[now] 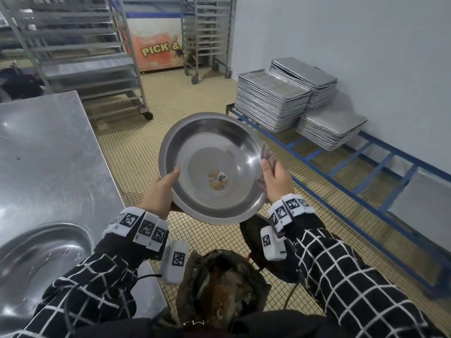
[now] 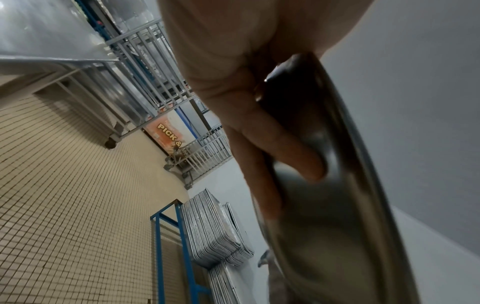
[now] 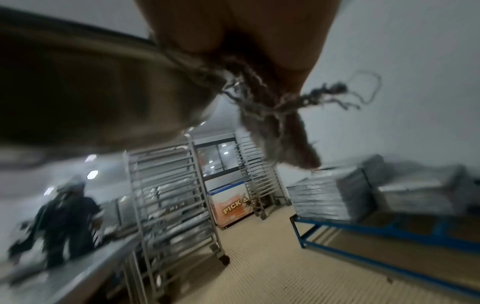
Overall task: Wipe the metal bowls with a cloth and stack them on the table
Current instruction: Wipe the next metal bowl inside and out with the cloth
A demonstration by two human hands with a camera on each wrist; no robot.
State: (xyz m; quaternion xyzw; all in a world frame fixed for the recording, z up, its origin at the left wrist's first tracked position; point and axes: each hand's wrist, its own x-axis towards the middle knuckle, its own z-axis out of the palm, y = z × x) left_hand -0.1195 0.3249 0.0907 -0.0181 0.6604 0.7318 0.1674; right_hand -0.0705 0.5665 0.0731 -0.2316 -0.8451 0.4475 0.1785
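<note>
A wide metal bowl [image 1: 212,167] with a round sticker in its bottom is held in the air above the tiled floor, tilted toward me. My left hand [image 1: 162,189] grips its left rim, thumb inside, fingers [image 2: 285,152] under the bowl [image 2: 337,205]. My right hand [image 1: 275,179] holds a frayed grey-brown cloth [image 1: 267,156] against the bowl's right rim. In the right wrist view the cloth [image 3: 280,123] hangs from the fingers beside the blurred bowl [image 3: 91,92]. Another metal bowl [image 1: 41,254] lies on the steel table [image 1: 48,142] at lower left.
Stacks of metal trays [image 1: 273,101] sit on a low blue rack [image 1: 366,172] along the right wall. Wheeled tray racks [image 1: 80,52] and an orange chest freezer [image 1: 158,45] stand at the back. A worn dark stool [image 1: 219,289] is below me. A person [image 3: 64,222] stands beyond the table.
</note>
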